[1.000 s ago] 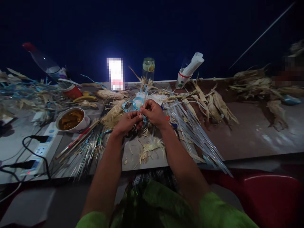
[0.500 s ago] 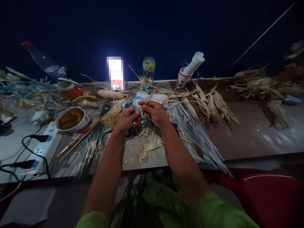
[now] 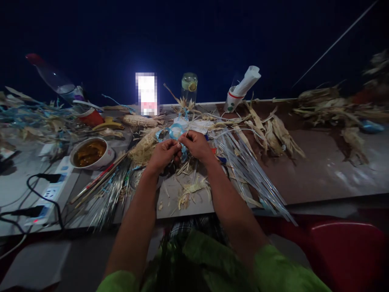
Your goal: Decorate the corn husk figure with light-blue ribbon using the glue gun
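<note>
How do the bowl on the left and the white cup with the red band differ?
The bowl is wide and low; the cup is narrower. The bowl holds brown contents, the cup a paper roll rising above its rim. The bowl sits near the power strip, the cup near the far edge of the table. Both are pale, open-topped vessels.

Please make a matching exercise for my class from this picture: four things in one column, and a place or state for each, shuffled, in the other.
Column 1
1. Left hand
2. Bowl
3. White cup
4. Power strip

Column 2
A. Has black plugs in it
B. Fingers close to the right hand
C. White roll sticks out of it
D. Holds brown contents

Pairs: 1-B, 2-D, 3-C, 4-A
</note>
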The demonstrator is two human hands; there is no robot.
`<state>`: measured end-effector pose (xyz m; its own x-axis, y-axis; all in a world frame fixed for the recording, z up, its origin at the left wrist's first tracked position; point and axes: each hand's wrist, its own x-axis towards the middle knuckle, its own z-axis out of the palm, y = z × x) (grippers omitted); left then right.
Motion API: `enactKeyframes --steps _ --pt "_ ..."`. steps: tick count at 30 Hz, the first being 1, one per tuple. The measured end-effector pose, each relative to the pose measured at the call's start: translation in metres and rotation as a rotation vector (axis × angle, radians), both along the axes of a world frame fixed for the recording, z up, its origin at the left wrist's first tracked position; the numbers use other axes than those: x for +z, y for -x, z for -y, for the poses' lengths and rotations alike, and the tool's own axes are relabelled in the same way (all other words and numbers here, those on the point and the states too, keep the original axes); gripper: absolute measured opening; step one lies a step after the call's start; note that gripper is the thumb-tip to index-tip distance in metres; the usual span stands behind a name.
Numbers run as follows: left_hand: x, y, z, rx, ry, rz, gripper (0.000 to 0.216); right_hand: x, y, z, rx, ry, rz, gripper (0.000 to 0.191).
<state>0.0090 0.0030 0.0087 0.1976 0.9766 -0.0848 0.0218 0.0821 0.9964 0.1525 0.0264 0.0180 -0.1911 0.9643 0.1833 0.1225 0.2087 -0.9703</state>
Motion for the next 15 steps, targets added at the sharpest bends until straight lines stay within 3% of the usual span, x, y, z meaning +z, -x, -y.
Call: enactKeyframes --steps 5,11,15 --pt "-0.005 -0.005 -0.002 0.08 -0.05 -0.037 0.02 -0.002 0.004 0.002 -0.091 -0.1 0.133 0.019" --pt "-0.013 -0.006 -0.004 0.116 -0.245 -0.155 0.015 -0.005 0.009 0.003 -0.202 -0.109 0.139 0.03" --pt "-0.009 -0.007 -0.002 0.112 -0.153 -0.05 0.018 -0.003 0.009 0.003 -0.121 0.008 -0.019 0.03"
